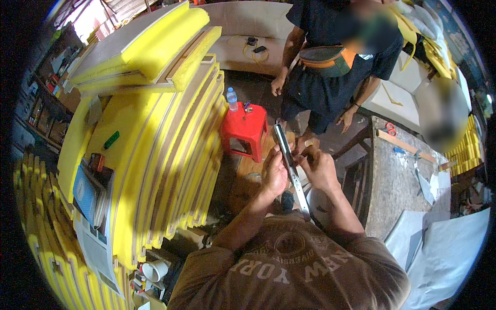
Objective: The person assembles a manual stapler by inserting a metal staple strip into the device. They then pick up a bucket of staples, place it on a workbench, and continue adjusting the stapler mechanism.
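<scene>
A long, narrow metal drawer slide (pixel 295 182), silver with a dark channel at its far end, stands tilted in front of my chest. My left hand (pixel 275 173) is closed on it from the left side, the thumb and fingers along its edge. On the other side, my right hand (pixel 319 168) is close beside the slide with its fingers bent and pinched together. What those fingers hold, if anything, is too small to make out.
Yellow foam-edged boards (pixel 170 139) rise in a tall stack at the left. A red stool (pixel 245 129) carries a water bottle (pixel 232 99). Another person (pixel 330 77) stands ahead. At the right, a worn worktable (pixel 395 175) bears red-handled scissors (pixel 390 128) and a wooden strip (pixel 405 146).
</scene>
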`<state>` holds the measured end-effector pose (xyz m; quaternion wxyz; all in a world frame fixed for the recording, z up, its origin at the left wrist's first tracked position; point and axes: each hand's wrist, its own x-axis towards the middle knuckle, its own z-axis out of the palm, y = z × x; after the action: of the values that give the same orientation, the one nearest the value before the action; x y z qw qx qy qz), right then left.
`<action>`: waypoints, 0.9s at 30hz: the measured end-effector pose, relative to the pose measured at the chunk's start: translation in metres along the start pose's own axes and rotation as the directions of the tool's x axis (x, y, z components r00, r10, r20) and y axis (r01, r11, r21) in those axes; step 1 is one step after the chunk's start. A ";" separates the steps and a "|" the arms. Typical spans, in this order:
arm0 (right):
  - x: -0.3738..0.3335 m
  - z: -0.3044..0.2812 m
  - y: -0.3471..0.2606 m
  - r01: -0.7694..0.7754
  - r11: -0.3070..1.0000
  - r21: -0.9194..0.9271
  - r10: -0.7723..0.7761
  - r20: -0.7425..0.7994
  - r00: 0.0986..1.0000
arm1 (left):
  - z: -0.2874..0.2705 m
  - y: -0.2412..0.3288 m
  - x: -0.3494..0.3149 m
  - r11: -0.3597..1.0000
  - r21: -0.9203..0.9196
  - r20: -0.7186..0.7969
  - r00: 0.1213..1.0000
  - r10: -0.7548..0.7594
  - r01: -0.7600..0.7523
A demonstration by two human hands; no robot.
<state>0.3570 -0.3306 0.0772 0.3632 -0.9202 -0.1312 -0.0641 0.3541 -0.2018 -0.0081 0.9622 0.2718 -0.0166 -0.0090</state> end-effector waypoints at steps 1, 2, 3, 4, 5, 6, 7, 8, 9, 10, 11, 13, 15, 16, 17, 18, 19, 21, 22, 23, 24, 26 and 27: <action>-0.003 0.002 0.010 -0.041 0.996 0.073 0.041 0.009 0.999 | -0.003 0.001 0.000 1.000 0.014 0.005 1.000 -0.003 0.003; -0.006 0.004 0.016 -0.051 0.991 0.122 0.050 0.011 0.999 | -0.002 0.005 0.000 1.000 0.028 0.012 1.000 -0.007 0.007; -0.009 0.005 0.021 -0.061 0.984 0.170 0.059 0.013 0.998 | -0.008 0.005 0.002 0.998 0.055 0.020 1.000 -0.012 0.011; -0.012 0.007 0.025 -0.070 0.973 0.218 0.069 0.015 0.998 | -0.010 0.006 0.002 0.999 0.046 0.009 1.000 -0.025 0.025; -0.015 0.010 0.031 -0.080 0.960 0.269 0.073 0.036 0.997 | -0.006 0.010 0.002 0.998 0.039 -0.002 0.999 -0.040 0.040; -0.018 0.013 0.037 -0.090 0.944 0.318 0.076 0.055 0.996 | -0.004 0.012 0.001 0.998 0.031 -0.013 0.998 -0.055 0.055; -0.021 0.014 0.041 -0.101 0.925 0.367 0.079 0.075 0.994 | -0.004 0.013 0.001 0.998 0.022 -0.006 0.998 -0.059 0.059; -0.023 0.015 0.043 -0.119 0.917 0.381 0.088 0.096 0.991 | -0.003 0.014 0.002 0.997 0.035 -0.014 0.998 -0.061 0.062; -0.026 0.016 0.046 -0.136 0.908 0.395 0.097 0.118 0.988 | -0.002 0.015 0.002 0.997 0.048 -0.021 0.998 -0.064 0.065; -0.029 0.016 0.047 -0.154 0.900 0.409 0.105 0.139 0.985 | -0.001 0.015 0.002 0.996 0.061 -0.027 0.997 -0.067 0.069; -0.031 0.016 0.047 -0.180 0.893 0.412 0.122 0.163 0.979 | 0.000 0.015 0.003 0.996 0.062 -0.025 0.997 -0.068 0.070; -0.036 0.013 0.047 -0.230 0.880 0.417 0.152 0.212 0.965 | 0.000 0.015 0.004 0.996 0.064 -0.021 0.997 -0.068 0.069; -0.041 0.016 0.049 -0.239 0.832 0.501 0.141 0.226 0.964 | 0.004 0.017 0.005 0.997 0.050 -0.038 0.997 -0.065 0.067; -0.045 0.018 0.050 -0.243 0.805 0.541 0.131 0.237 0.963 | 0.005 0.019 0.005 0.997 0.043 -0.051 0.997 -0.058 0.061; -0.049 0.020 0.050 -0.234 0.819 0.524 0.113 0.251 0.961 | 0.003 0.019 0.004 0.996 -0.008 -0.081 0.993 -0.085 0.085; -0.048 0.022 0.048 -0.203 0.835 0.511 0.076 0.258 0.963 | -0.001 0.021 0.009 0.995 -0.055 -0.100 0.991 -0.094 0.089; -0.052 0.024 0.048 -0.171 0.850 0.499 0.034 0.272 0.962 | -0.007 0.020 0.010 0.991 -0.102 -0.122 0.988 -0.098 0.086; -0.028 0.033 0.047 -0.008 0.911 0.412 -0.072 0.177 0.982 | -0.020 0.037 0.046 0.995 -0.085 0.025 0.999 -0.042 0.044; -0.031 0.025 0.036 -0.106 0.869 0.483 -0.013 0.236 0.972 | -0.017 0.035 0.048 0.996 0.084 -0.093 0.995 -0.028 0.036; -0.039 0.026 0.039 -0.130 0.828 0.546 0.016 0.209 0.978 | -0.024 0.029 0.051 0.980 -0.196 0.148 0.989 -0.001 0.030; -0.055 0.032 0.056 -0.135 0.779 0.612 0.054 0.149 0.987 | -0.009 0.025 0.040 0.981 -0.130 -0.104 0.982 -0.156 0.142; -0.060 0.038 0.058 -0.293 0.679 0.673 0.202 0.212 0.956 | -0.025 0.017 0.045 0.992 -0.078 -0.079 0.991 -0.108 0.101; -0.049 0.040 0.056 -0.316 0.613 0.724 0.237 0.213 0.948 | -0.026 0.022 0.044 0.996 0.010 -0.087 0.992 -0.091 0.093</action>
<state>0.3268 -0.3521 0.0017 0.7082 -0.6991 -0.0198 0.0968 0.3988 -0.1700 -0.0175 0.9586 0.2791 0.0374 -0.0415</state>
